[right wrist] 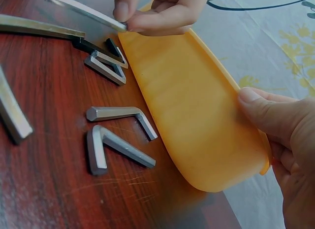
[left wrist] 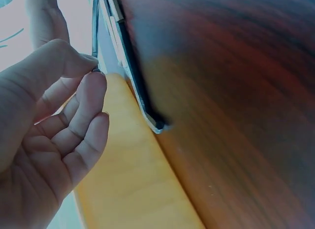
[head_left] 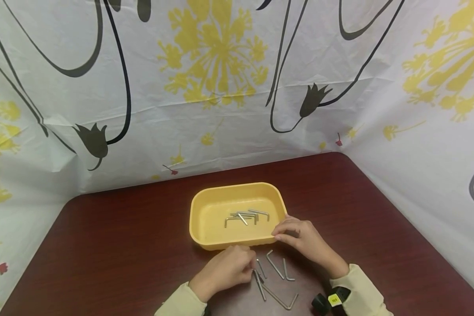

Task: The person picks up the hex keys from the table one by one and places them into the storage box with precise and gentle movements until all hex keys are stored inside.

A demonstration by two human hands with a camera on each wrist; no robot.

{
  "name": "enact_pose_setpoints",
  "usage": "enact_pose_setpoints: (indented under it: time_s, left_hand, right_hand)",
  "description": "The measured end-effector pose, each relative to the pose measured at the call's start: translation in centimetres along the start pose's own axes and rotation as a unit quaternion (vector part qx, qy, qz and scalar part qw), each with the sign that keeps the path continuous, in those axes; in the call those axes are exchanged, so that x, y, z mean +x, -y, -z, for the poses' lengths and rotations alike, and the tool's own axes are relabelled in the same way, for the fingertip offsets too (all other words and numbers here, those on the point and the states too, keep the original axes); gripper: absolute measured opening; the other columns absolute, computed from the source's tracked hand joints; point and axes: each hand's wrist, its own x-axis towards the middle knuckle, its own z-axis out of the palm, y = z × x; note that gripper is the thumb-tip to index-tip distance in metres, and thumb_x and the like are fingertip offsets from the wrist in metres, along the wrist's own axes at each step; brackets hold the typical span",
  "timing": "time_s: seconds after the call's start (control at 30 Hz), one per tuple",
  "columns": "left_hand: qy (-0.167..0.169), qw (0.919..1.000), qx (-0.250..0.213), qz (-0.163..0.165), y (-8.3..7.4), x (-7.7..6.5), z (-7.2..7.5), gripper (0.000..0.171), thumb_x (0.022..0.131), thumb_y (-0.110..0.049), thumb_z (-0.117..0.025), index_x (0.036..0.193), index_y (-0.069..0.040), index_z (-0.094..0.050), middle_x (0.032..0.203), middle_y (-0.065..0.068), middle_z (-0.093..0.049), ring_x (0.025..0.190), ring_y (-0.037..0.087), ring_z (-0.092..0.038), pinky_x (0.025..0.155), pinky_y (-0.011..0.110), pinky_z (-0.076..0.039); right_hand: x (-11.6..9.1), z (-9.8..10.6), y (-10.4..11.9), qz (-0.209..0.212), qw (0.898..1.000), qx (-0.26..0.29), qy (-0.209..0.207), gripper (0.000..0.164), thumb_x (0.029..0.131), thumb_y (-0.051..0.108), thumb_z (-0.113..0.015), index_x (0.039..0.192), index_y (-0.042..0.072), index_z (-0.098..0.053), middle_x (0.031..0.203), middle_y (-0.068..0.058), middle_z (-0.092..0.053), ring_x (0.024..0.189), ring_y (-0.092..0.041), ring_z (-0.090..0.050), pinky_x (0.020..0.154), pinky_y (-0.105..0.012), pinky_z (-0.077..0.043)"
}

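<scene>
My left hand pinches a metal hex key between thumb and index finger, just in front of the yellow tray. In the left wrist view the other fingers curl loosely below the pinch. My right hand grips the tray's near right corner, thumb on the rim in the right wrist view. Several L-shaped hex keys lie in a loose cluster inside the tray. More loose hex keys lie on the table between my hands, among them a bent one near the tray's side.
The dark red-brown table has rounded far corners. A white cloth with yellow and grey flower prints hangs behind it and along both sides. A black device with a yellow label sits at my right wrist.
</scene>
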Motion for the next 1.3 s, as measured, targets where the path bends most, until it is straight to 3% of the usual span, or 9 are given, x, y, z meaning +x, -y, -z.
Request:
enact_pose_setpoints:
  time_s: [0.2, 0.5, 0.73, 0.9, 1.1, 1.3]
  left_hand:
    - [-0.001, 0.9998, -0.015, 0.014, -0.4, 0.0, 0.6, 0.013, 0.068, -0.006, -0.068, 0.077, -0.014, -0.063, 0.075, -0.011, -0.057, 0.068, -0.002, -0.049, 0.06, 0.008, -0.038]
    - [-0.01, 0.9996, -0.012, 0.024, -0.4, -0.1, 1.6, 0.013, 0.07, -0.007, -0.068, 0.077, -0.015, -0.062, 0.076, -0.012, -0.055, 0.069, -0.001, -0.047, 0.06, 0.008, -0.036]
    - [-0.034, 0.9992, -0.007, 0.017, 0.1, -0.3, 2.4, 0.012, 0.07, -0.005, -0.065, 0.078, -0.014, -0.062, 0.077, -0.009, -0.056, 0.068, -0.001, -0.048, 0.059, 0.008, -0.037]
    - [-0.045, 0.9985, -0.025, 0.017, 0.5, -0.2, 3.1, 0.011, 0.071, -0.004, -0.064, 0.078, -0.012, -0.061, 0.075, -0.006, -0.057, 0.067, 0.002, -0.049, 0.06, 0.011, -0.039]
    - [-0.053, 0.997, -0.046, 0.031, 1.2, 0.1, 4.2, 0.012, 0.07, -0.002, -0.063, 0.077, -0.01, -0.061, 0.074, -0.004, -0.057, 0.066, 0.003, -0.049, 0.059, 0.013, -0.04]
    - [-0.064, 0.9963, -0.039, 0.042, 2.1, 0.4, 5.3, 0.011, 0.07, -0.002, -0.063, 0.076, -0.01, -0.061, 0.072, -0.004, -0.056, 0.066, 0.006, -0.05, 0.06, 0.016, -0.043]
  right_hand:
    - [0.0, 0.0, 0.1, -0.005, 1.0, -0.002, 0.0, 0.013, 0.074, 0.007, -0.072, 0.082, 0.017, -0.07, 0.083, 0.014, -0.065, 0.091, -0.022, -0.061, 0.099, -0.018, -0.03]
    - [0.0, 0.1, 0.0, -0.004, 1.0, -0.004, 0.001, 0.014, 0.074, 0.008, -0.072, 0.083, 0.018, -0.07, 0.083, 0.013, -0.065, 0.089, -0.011, -0.061, 0.1, -0.021, -0.03]
    - [-0.1, 0.0, -0.1, 0.003, 1.0, -0.009, -0.002, 0.014, 0.074, 0.008, -0.073, 0.082, 0.018, -0.069, 0.082, 0.013, -0.064, 0.088, -0.013, -0.062, 0.099, -0.024, -0.032]
    - [-0.2, 0.0, -0.1, 0.002, 1.0, -0.009, -0.003, 0.014, 0.073, 0.008, -0.073, 0.082, 0.018, -0.07, 0.082, 0.014, -0.064, 0.089, -0.016, -0.062, 0.099, -0.019, -0.03]
    - [-0.1, 0.0, -0.1, -0.005, 1.0, -0.004, -0.001, 0.014, 0.073, 0.008, -0.073, 0.082, 0.018, -0.07, 0.082, 0.014, -0.064, 0.09, -0.011, -0.061, 0.099, -0.017, -0.028]
    - [-0.1, 0.0, 0.0, 0.0, 1.0, -0.002, -0.002, 0.015, 0.073, 0.007, -0.073, 0.082, 0.018, -0.07, 0.082, 0.013, -0.064, 0.089, -0.011, -0.061, 0.099, -0.015, -0.028]
